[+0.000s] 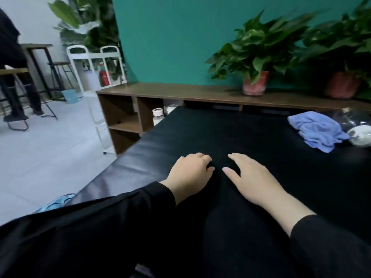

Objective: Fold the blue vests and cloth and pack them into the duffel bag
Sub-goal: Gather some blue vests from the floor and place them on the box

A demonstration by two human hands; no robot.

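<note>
The blue cloth lies crumpled in a loose heap on the black worktop, at its far right side, just beside a white rounded object and some clear plastic behind that. No vest can be told apart and no duffel bag shows; something blue with a pattern peeks at the floor, well to the left of the cloth, but what it is I cannot tell.

Both hands are well apart from the cloth, nearer to the person. The left hand rests on the worktop with fingers lightly bent and holds nothing; the right hand lies flat beside it, fingers relaxed, also empty.

The step in hand seems to be fetching the cloth. To do it well, I would reach with the right hand, pull the heap to the bare middle of the worktop, away from the white object, then find two corners and spread it flat before any fold
</note>
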